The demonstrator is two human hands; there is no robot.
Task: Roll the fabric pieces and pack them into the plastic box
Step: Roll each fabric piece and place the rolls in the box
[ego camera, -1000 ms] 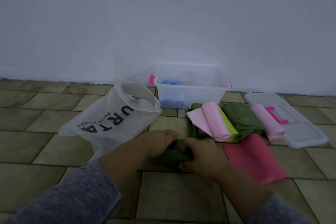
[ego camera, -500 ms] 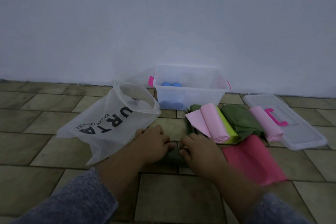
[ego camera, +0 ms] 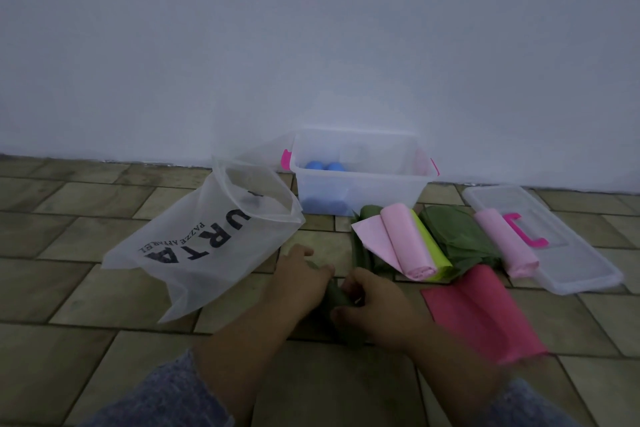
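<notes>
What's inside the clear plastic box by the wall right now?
The plastic box holds two blue rolls at its left end. The rest looks empty, though the cloudy walls hide the bottom.

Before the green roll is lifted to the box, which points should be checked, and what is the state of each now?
1. Both hands on the green roll: ok, left hand and right hand close on it.
2. Roll finished and tight: cannot tell, the hands hide it.
3. Box open: ok, the lid lies on the floor to its right.
4. Room in box: ok, only blue rolls at its left end.
5. Path to box: not ok, a pink roll and other fabrics lie in front of it.
</notes>
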